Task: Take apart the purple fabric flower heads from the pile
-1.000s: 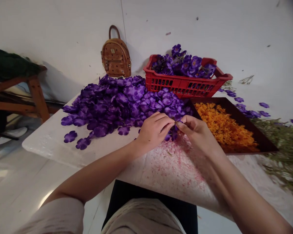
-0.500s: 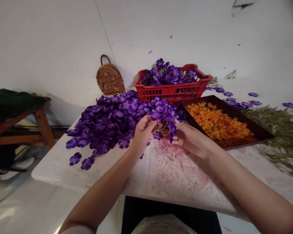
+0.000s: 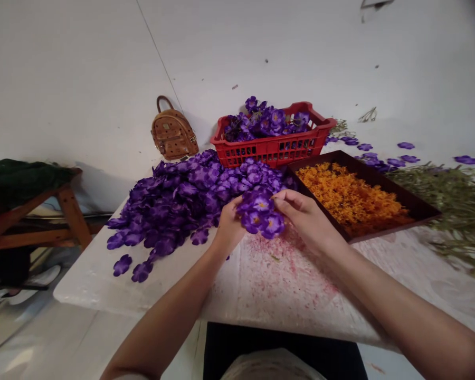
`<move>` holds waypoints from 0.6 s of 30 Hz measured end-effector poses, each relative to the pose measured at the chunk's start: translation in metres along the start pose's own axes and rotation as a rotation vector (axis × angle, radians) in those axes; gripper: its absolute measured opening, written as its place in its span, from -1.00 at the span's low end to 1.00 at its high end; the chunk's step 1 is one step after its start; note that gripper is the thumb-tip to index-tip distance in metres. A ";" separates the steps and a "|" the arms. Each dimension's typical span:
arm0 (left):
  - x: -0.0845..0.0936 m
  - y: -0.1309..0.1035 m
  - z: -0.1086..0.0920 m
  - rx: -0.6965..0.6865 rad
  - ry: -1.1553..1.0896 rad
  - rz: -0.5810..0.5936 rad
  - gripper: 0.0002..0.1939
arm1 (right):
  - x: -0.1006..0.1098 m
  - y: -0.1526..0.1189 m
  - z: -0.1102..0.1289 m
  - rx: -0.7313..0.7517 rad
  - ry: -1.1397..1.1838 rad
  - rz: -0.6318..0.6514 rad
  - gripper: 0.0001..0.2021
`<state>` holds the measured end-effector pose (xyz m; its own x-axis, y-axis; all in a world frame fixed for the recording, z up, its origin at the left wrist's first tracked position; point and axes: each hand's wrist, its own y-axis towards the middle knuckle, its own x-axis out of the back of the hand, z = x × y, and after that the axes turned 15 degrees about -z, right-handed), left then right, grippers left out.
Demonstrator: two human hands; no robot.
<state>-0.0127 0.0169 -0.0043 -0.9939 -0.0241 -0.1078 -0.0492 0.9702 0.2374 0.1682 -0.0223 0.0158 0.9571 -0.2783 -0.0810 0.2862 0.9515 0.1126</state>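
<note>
A small bunch of purple artificial flowers [image 3: 261,214] with yellow centres faces me above the table. My left hand [image 3: 230,220] is closed round its underside, where the blossoms hide the fingertips. At the bunch's right edge, my right hand [image 3: 301,214] has thumb and forefinger pinched together; what lies between them is too small to make out. Behind and left of the hands spreads a large heap of loose purple petals [image 3: 170,203]. To the right, a dark brown tray [image 3: 419,224] holds orange flower centres [image 3: 348,195].
A red plastic basket [image 3: 273,153] of finished-looking purple flowers stands behind the heap, near a brown backpack [image 3: 174,134] by the wall. Green stems [image 3: 455,206] and scattered petals lie at the right. A wooden stand [image 3: 73,216] is left of the white table [image 3: 103,285].
The bunch has turned so its yellow-centred blossoms face me. My right hand has shifted from beside its lower edge to a pinch at its upper right. My view has shifted slightly.
</note>
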 end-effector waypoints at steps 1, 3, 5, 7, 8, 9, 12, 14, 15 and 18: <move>0.001 0.000 0.000 -0.004 -0.003 -0.025 -0.73 | 0.000 -0.001 0.001 -0.030 0.019 -0.019 -0.63; 0.003 0.000 -0.001 -0.034 -0.005 -0.075 -0.75 | -0.001 -0.002 0.003 -0.103 0.044 -0.042 -0.58; 0.005 0.000 -0.002 -0.085 0.014 -0.139 -0.76 | -0.002 -0.004 0.006 -0.141 0.037 -0.009 -0.57; 0.006 -0.001 -0.001 -0.143 0.066 -0.197 -0.77 | -0.005 -0.007 0.007 -0.140 0.024 0.105 -0.61; 0.005 -0.002 -0.001 -0.165 0.097 -0.217 -0.77 | -0.007 -0.009 0.007 -0.131 0.022 0.172 -0.62; 0.005 -0.003 -0.001 -0.180 0.124 -0.225 -0.76 | -0.009 -0.010 0.007 -0.120 0.019 0.234 -0.64; 0.003 -0.003 0.000 -0.163 0.122 -0.215 -0.76 | -0.013 -0.012 0.002 -0.069 0.005 0.285 -0.73; 0.002 0.000 0.001 -0.089 0.026 -0.207 -0.79 | -0.013 -0.010 -0.001 -0.068 0.034 0.209 -0.77; 0.002 0.001 0.002 -0.030 -0.041 -0.201 -0.78 | -0.011 -0.009 -0.003 -0.096 0.069 0.169 -0.77; 0.002 0.006 0.006 0.167 -0.212 -0.143 -0.68 | -0.007 -0.003 -0.005 -0.244 0.198 0.126 -0.69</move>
<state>-0.0148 0.0243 -0.0088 -0.9343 -0.1290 -0.3323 -0.1524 0.9873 0.0452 0.1602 -0.0224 0.0111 0.9498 -0.1486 -0.2754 0.1241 0.9867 -0.1046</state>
